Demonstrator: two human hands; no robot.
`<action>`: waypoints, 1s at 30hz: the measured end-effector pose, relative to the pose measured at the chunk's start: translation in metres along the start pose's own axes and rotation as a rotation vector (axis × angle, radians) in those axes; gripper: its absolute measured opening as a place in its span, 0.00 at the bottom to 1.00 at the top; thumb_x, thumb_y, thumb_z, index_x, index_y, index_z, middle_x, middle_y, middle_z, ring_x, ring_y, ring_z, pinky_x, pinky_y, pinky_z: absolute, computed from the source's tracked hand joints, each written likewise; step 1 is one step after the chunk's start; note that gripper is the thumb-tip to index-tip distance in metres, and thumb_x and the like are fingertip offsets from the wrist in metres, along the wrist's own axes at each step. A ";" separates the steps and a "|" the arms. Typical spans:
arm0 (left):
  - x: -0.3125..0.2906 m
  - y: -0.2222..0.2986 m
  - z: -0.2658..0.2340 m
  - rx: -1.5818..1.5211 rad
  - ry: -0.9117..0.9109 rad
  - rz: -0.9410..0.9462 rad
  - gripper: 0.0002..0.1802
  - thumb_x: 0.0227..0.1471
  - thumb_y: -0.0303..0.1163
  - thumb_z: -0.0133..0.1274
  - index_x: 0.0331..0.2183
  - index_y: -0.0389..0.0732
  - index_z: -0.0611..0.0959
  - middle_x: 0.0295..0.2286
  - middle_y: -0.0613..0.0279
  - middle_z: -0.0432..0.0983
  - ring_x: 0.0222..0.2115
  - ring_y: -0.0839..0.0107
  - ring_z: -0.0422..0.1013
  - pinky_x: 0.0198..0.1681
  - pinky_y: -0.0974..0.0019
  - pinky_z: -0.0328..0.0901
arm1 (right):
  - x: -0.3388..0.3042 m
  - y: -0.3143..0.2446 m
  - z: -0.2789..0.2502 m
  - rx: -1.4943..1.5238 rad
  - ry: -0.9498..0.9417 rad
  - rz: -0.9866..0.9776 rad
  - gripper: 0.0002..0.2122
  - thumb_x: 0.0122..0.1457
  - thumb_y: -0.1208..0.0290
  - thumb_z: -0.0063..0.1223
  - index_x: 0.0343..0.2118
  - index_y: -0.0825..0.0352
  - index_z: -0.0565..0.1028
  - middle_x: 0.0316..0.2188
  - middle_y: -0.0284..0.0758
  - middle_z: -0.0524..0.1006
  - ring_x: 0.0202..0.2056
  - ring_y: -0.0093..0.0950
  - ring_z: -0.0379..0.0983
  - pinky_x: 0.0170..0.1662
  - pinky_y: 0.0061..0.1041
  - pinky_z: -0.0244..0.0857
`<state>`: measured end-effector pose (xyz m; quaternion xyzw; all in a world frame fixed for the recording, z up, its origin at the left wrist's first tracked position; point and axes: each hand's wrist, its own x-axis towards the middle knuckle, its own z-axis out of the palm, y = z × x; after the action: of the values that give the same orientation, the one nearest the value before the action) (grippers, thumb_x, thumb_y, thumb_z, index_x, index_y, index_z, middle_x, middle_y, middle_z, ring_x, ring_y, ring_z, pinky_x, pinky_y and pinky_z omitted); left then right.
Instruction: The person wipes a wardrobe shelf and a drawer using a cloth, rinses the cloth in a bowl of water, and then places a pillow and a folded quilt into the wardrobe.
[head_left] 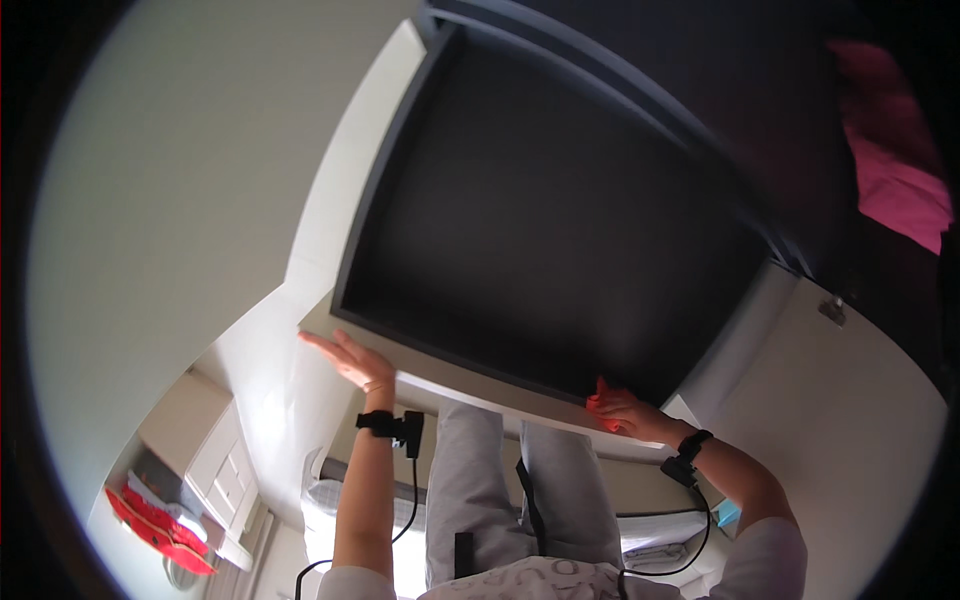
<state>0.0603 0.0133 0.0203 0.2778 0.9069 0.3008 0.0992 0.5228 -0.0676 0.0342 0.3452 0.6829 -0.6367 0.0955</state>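
Note:
In front of me a drawer (560, 220) is pulled out, with a dark grey inside and a pale front panel. My left hand (355, 362) rests at the left end of that panel, fingers stretched out, holding nothing. At the right part of the front edge, my right hand (634, 416) is closed on a crumpled red cloth (600, 402). The cloth lies against the rim, and one tip of it sticks up above the fingers. Part of the cloth is hidden under the hand.
To the right, a pale cabinet door (840, 400) stands open beside a metal hinge (832, 311). Pink fabric (890, 150) hangs in the dark upper right. Lower left are a white cabinet (222, 480) and a red object (155, 530). Cables run from both wrist straps.

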 end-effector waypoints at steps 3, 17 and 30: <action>0.010 -0.009 0.001 0.006 0.025 0.023 0.35 0.61 0.43 0.31 0.60 0.32 0.42 0.61 0.44 0.36 0.62 0.52 0.36 0.64 0.60 0.35 | -0.014 0.031 0.010 0.079 -0.081 0.076 0.16 0.51 0.77 0.57 0.45 0.63 0.74 0.48 0.35 0.72 0.52 0.32 0.65 0.59 0.30 0.54; 0.023 -0.012 0.004 0.038 0.060 0.016 0.36 0.59 0.45 0.32 0.61 0.35 0.42 0.61 0.44 0.39 0.62 0.50 0.40 0.64 0.60 0.38 | -0.018 0.059 -0.131 -0.427 0.352 0.956 0.08 0.50 0.74 0.51 0.35 0.62 0.75 0.32 0.42 0.76 0.36 0.39 0.74 0.42 0.36 0.66; 0.025 0.006 0.013 -0.069 0.000 -0.056 0.38 0.57 0.45 0.32 0.61 0.34 0.41 0.61 0.46 0.35 0.62 0.51 0.37 0.64 0.59 0.38 | -0.038 0.129 -0.225 -0.890 1.266 0.711 0.14 0.50 0.74 0.50 0.41 0.54 0.76 0.48 0.35 0.68 0.52 0.42 0.62 0.53 0.36 0.60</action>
<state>0.0466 0.0379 0.0138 0.2490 0.9033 0.3290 0.1172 0.6970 0.1228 -0.0090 0.7603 0.6453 0.0722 0.0165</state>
